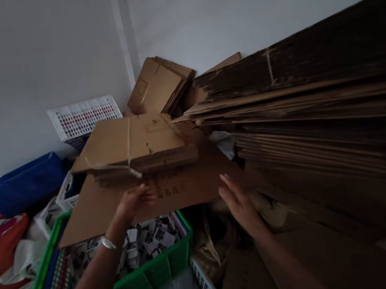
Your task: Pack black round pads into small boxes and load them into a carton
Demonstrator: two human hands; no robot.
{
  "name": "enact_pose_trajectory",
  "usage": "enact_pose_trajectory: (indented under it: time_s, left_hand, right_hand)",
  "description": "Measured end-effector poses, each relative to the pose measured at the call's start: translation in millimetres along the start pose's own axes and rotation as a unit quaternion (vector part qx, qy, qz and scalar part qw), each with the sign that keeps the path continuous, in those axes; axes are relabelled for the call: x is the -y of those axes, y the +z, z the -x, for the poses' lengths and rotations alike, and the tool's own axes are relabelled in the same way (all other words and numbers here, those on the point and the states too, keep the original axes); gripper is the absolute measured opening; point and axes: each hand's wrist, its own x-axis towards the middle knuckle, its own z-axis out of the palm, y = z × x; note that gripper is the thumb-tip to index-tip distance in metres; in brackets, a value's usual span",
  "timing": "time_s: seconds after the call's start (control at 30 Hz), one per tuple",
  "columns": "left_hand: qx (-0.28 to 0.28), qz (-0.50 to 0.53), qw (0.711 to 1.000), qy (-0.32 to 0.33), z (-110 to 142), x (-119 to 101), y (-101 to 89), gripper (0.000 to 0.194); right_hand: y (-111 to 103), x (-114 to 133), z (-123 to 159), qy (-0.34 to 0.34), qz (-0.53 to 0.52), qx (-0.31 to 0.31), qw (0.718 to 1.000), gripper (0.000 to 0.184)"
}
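Cardboard sheet [98,211] covers the far part of a green crate [154,280], its front left corner above the crate's left side. Small packs [162,236] fill the crate near its front right corner. Over the sheet's front edge, left of its middle, is the left hand [136,201], a bracelet [108,243] at the wrist; its fingers are loosely bent around nothing visible (blur hides whether they touch the sheet). The right hand [238,202] is wide, fingers apart and holding nothing, by the sheet's front right corner; contact there I cannot tell. Farther back on the sheet rests a bundle of flat boxes [114,140], tied with string [129,143]. Right of it rises a tall cardboard stack [316,104]. Beyond stand a white basket [86,118] and leaning boxes [157,85], before a pale wall [197,11].
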Motion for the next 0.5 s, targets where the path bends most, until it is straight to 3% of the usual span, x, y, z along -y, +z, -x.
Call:
enact_pose_trajectory:
  time_s: [0.07,0.1,0.17,0.2,0.27,0.37,0.5]
  left_hand:
    - [-0.064,-0.156,0.981,0.098,8,23,8.7,0.042]
    - [-0.105,-0.258,0.946,0.168,15,36,11.6,0.047]
    - [-0.157,-0.436,0.840,0.281,30,67,10.5,0.058]
    - [-0.156,-0.501,0.793,0.309,36,84,5.7,0.061]
    - [-0.138,-0.579,0.728,0.339,40,113,-10.6,0.056]
    - [-0.131,-0.632,0.684,0.340,27,137,-39.3,0.049]
    - [-0.126,-0.661,0.664,0.326,-2,127,-63.8,0.049]
  right_hand:
    - [5,-30,46,-0.054,0.129,-0.028,0.990,0.064]
    - [12,-40,63,-0.075,0.193,-0.029,0.978,0.069]
    - [29,-53,80,-0.123,0.303,-0.010,0.945,0.078]
    - [38,-57,81,-0.152,0.342,0.006,0.927,0.080]
    - [58,-62,74,-0.217,0.384,0.034,0.897,0.080]
    - [83,-70,50,-0.298,0.394,0.056,0.868,0.073]
    - [108,-85,5,-0.325,0.395,0.075,0.856,0.040]
